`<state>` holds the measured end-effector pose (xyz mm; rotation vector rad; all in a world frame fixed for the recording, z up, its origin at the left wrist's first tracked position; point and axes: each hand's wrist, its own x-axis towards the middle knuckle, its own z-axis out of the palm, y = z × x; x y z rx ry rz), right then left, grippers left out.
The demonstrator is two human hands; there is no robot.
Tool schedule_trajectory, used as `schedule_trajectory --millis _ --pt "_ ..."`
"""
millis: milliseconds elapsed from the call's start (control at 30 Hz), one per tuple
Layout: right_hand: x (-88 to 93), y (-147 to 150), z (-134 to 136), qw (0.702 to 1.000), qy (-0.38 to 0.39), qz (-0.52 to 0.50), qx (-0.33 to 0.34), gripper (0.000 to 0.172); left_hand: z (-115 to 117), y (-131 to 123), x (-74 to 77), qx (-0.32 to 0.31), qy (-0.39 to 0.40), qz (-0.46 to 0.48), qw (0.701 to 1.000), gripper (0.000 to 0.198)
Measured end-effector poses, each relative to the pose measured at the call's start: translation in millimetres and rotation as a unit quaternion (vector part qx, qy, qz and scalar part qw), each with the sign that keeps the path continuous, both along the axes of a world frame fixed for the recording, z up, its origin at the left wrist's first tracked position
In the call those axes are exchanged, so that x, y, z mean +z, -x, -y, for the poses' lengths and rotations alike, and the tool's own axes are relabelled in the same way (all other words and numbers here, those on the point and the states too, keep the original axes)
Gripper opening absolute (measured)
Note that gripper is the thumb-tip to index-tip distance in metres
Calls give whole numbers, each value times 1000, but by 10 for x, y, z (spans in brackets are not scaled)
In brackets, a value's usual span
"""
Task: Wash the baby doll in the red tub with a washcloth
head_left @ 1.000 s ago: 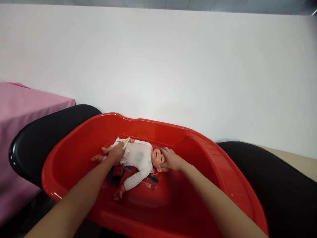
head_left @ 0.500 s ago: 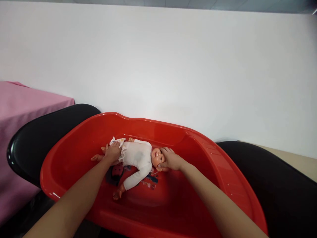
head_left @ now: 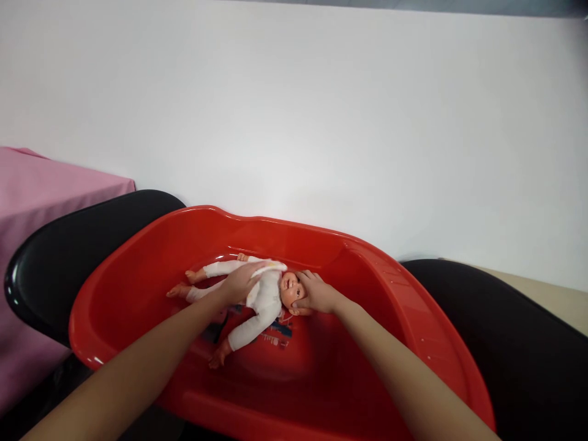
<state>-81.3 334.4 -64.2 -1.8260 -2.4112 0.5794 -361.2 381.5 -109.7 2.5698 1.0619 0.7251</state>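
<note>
A baby doll (head_left: pixel 269 300) in white lies on its back inside a red baby bathtub (head_left: pixel 294 229), its head to the right and its bare feet to the left. My right hand (head_left: pixel 318 294) is curled around the top of the doll's head, thumb low by the ear. Over the doll's middle, my left hand (head_left: pixel 239 283) holds a white cloth (head_left: pixel 271 266) with small coloured marks against the chest. Its fingertips are partly hidden by the cloth and the hand itself.
Black chair-like surfaces flank the tub at left (head_left: pixel 87 245) and right (head_left: pixel 519 343). A pink cloth (head_left: pixel 68 184) drapes a table at far left. A white wall (head_left: pixel 294 110) rises directly behind the tub. Dark printed pictures (head_left: pixel 275 334) show on the tub floor.
My left hand has moved right with the cloth, from the doll's legs up to its chest, and the white-covered legs now show. My right hand stays on the head.
</note>
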Motion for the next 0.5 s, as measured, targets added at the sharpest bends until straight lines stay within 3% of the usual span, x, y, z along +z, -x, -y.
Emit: schedule_trajectory --millis 167,500 --pt "-39 -9 -22 1000 -6 -2 -2 90 193 -54 -132 -98 8 -88 991 51" --pt "-27 3 -10 1000 -7 -1 -3 85 113 -22 -243 -15 -10 -147 989 55"
